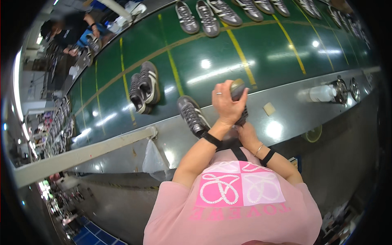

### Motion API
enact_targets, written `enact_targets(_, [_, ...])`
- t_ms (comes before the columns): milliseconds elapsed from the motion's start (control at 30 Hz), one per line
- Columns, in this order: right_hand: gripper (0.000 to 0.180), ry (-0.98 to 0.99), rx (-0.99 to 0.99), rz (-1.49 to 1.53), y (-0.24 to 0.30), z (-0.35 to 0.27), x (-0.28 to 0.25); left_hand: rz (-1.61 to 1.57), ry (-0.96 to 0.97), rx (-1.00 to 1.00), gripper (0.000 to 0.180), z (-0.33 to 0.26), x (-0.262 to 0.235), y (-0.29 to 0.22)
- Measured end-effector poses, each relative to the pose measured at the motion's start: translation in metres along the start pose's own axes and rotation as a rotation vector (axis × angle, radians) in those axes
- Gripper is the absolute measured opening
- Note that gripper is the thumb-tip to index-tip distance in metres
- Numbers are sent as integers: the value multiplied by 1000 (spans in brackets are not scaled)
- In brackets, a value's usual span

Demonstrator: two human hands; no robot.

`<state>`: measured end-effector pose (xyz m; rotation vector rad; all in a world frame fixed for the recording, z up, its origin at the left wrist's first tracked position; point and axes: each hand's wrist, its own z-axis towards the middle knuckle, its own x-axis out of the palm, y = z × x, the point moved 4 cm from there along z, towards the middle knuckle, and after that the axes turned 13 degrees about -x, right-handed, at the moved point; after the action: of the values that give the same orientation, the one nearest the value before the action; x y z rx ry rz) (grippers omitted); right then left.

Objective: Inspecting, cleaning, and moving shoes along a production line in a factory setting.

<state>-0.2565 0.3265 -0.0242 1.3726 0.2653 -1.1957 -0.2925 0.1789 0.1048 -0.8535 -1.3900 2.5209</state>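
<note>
My left hand [227, 102] is wrapped round a dark grey sneaker [237, 90], toe pointing away from me and its sole edge showing. At the near end of that sneaker is my right hand [248, 136], closed against it, with its fingertips partly hidden. A matching sneaker with pale stripes [192, 116] lies on the metal ledge [179, 149] to the left of my hands. Just right of the held sneaker, a small beige block [269, 108] rests on the same ledge.
Beyond the ledge runs a green conveyor belt [204, 79] with yellow lines. A pair of sneakers [143, 87] sits on it, with several more along the far side [220, 14]. A white bottle [322, 93] lies at right. A pale rail [85, 153] crosses at left. Another person [71, 32] works far left.
</note>
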Motion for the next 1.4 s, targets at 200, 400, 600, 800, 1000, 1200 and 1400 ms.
enact_targets(200, [14,235,347,48,-17,2,17,26,-11,63,52,-6,5,-4])
enact_targets(400, [13,58,3,-40,-11,6,8,-45,-56,-27,49,5,-1,6])
enact_targets(600, [18,131,63,-111,-9,4,2,-26,-33,-7,50,2,2,6])
enact_targets(800, [20,233,81,-112,-18,11,17,-52,-33,2,52,5,2,9])
enact_targets(1000, [23,203,90,-103,-11,3,1,-37,-6,-5,51,6,4,8])
enact_targets(1200, [31,23,14,89,5,-10,-35,-56,62,-201,51,29,-5,35])
enact_targets(1400, [38,-222,116,139,-5,-32,-54,-127,292,-530,58,45,-6,103])
